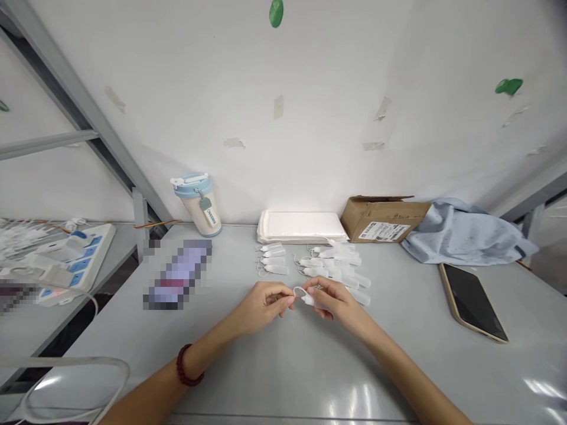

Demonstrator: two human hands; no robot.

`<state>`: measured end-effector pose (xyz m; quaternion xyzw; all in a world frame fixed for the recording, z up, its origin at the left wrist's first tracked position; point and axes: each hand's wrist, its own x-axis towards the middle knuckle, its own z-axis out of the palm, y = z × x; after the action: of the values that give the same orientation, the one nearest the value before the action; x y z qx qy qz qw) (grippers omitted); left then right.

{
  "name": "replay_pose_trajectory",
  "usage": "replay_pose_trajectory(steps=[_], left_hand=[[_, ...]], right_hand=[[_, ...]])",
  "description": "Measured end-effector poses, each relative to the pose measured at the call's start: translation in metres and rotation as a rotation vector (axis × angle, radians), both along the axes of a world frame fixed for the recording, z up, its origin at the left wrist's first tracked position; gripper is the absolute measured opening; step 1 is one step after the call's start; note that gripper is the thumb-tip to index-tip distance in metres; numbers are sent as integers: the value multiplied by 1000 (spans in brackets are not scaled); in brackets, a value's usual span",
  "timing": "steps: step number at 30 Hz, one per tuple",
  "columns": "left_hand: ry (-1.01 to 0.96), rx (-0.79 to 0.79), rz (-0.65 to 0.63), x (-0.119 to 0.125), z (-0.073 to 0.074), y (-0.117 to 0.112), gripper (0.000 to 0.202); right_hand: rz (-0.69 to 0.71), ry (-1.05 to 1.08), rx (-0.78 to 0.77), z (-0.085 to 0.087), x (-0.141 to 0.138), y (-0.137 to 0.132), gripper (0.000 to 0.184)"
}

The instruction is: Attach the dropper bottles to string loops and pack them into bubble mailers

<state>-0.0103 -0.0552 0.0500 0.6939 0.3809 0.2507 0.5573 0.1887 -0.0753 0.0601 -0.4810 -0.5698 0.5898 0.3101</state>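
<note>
Over the middle of the table, my right hand [333, 300] is closed around the body of a small white tube with a tapered tip [307, 299]. A thin white loop curves from the tip over to my left hand [270, 306], whose thumb and finger pinch the loop's far end. Just beyond my hands lie similar white tubes in two groups. The smaller group [275, 269] has several tubes lined up side by side with thin loops pointing left. The larger pile [341, 257] lies behind my right hand, which partly hides it.
Against the wall stand a white flat pack [303, 225], an open cardboard box [383, 219] and a crumpled blue cloth [469, 233]. A tumbler [201, 206] and a blurred-out item [181, 274] are at left. A phone [473, 301] lies at right; a power strip [84, 260] sits far left.
</note>
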Motion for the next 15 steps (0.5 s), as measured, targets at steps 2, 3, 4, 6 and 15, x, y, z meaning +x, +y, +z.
replay_pose_trajectory(steps=[2,3,4,6,15], left_hand=[[31,21,-12,1,-2,0,20],[49,35,-19,1,-3,0,21],[67,50,-27,1,-4,0,21],[100,87,-40,2,-3,-1,21],[128,113,-39,4,3,-4,19]], right_hand=[[31,5,-23,-3,1,2,27],[43,4,-33,-5,2,4,27],[53,1,-41,-7,3,5,28],[62,-6,-51,-11,4,7,28],[70,-128,-5,-8,3,3,28]])
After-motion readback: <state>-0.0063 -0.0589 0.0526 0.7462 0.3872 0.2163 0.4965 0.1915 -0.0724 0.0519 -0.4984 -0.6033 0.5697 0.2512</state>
